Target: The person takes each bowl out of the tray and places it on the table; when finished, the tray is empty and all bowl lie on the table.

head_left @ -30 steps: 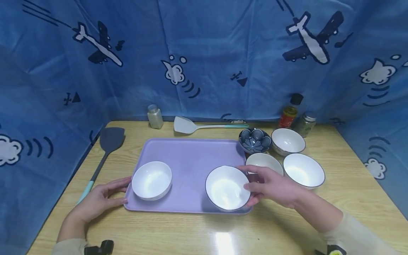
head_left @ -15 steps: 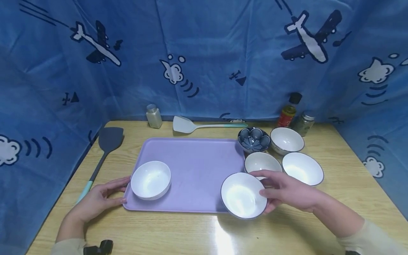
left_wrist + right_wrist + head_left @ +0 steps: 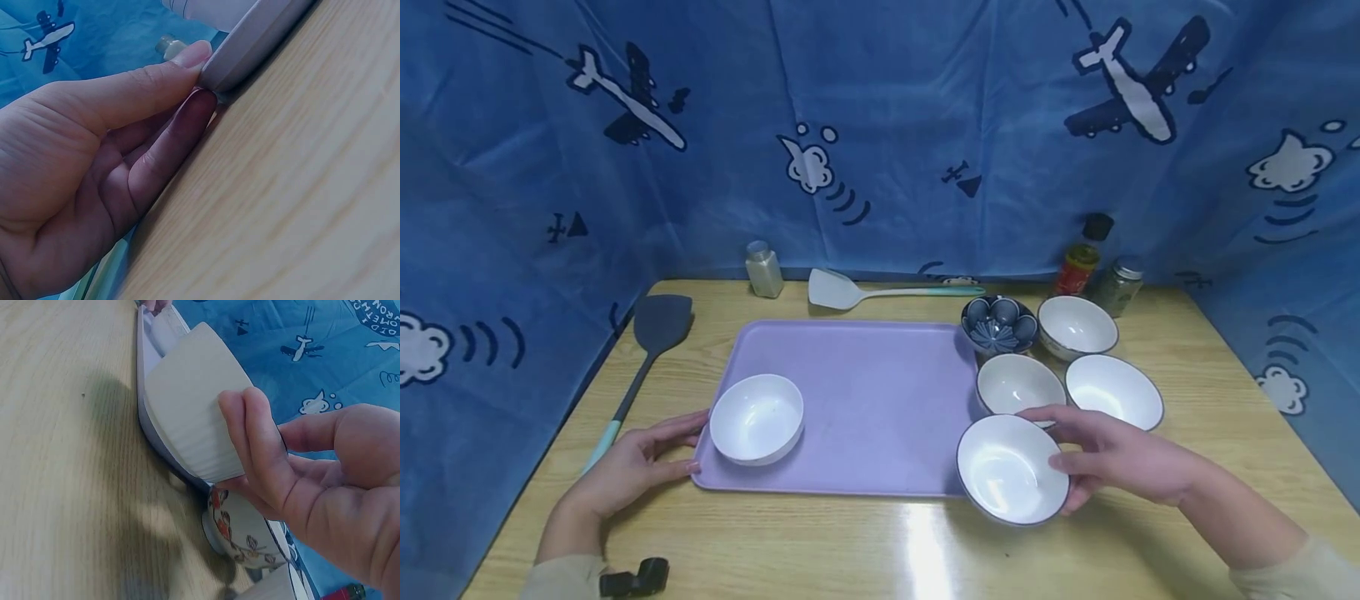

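Note:
My right hand (image 3: 1116, 458) grips a white bowl (image 3: 1011, 475) with a dark rim, thumb over the rim and fingers on its outer wall. The bowl is held up at the front right corner of the purple tray (image 3: 880, 408); its ribbed outside (image 3: 194, 403) shows in the right wrist view. At the tray's left edge, my left hand (image 3: 632, 467) pinches the rim between thumb (image 3: 156, 81) and fingers. Another white bowl (image 3: 757, 421) sits on the tray's left part, close to that hand.
Right of the tray stand a patterned cream bowl (image 3: 1021, 387), a dark blue bowl (image 3: 998, 325), and two light bowls (image 3: 1077, 327). Behind are a red-labelled bottle (image 3: 1078, 262), a jar (image 3: 1120, 287), a shaker (image 3: 764, 271) and a white spatula (image 3: 842, 292). A grey spatula (image 3: 658, 325) lies left.
The bowl in my right hand has moved right and slightly toward me, from above the tray to its front right corner. My left hand stays at the tray's edge.

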`<state>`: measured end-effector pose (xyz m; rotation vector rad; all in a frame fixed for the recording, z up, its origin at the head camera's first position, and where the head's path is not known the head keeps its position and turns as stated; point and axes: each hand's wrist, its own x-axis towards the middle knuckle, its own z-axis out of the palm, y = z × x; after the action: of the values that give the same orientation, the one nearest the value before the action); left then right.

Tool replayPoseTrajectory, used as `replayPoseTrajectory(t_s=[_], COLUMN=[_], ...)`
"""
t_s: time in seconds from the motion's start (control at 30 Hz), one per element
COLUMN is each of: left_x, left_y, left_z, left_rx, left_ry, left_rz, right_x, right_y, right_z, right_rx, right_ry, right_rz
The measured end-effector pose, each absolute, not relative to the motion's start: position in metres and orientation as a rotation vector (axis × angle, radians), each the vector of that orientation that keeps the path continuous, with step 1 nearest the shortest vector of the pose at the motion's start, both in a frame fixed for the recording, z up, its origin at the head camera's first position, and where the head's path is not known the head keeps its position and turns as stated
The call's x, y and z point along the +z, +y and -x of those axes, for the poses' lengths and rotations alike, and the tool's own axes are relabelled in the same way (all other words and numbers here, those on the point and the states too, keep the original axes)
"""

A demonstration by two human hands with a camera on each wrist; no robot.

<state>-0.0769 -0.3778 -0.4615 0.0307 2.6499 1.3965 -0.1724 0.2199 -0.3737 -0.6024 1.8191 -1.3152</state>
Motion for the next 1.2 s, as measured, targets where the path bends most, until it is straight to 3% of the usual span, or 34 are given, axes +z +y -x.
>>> replayPoseTrajectory(t_s=[1.2], left_x=[-0.461], left_y=[-0.378], left_z=[0.077], left_rx=[1.396], left_ry=[2.628], left_rz=[-0.015], right_x=[-0.393], right_y=[0.257], right_z=[0.17], right_rx=[-1.346], right_ry=[1.814], right_rz=[0.665])
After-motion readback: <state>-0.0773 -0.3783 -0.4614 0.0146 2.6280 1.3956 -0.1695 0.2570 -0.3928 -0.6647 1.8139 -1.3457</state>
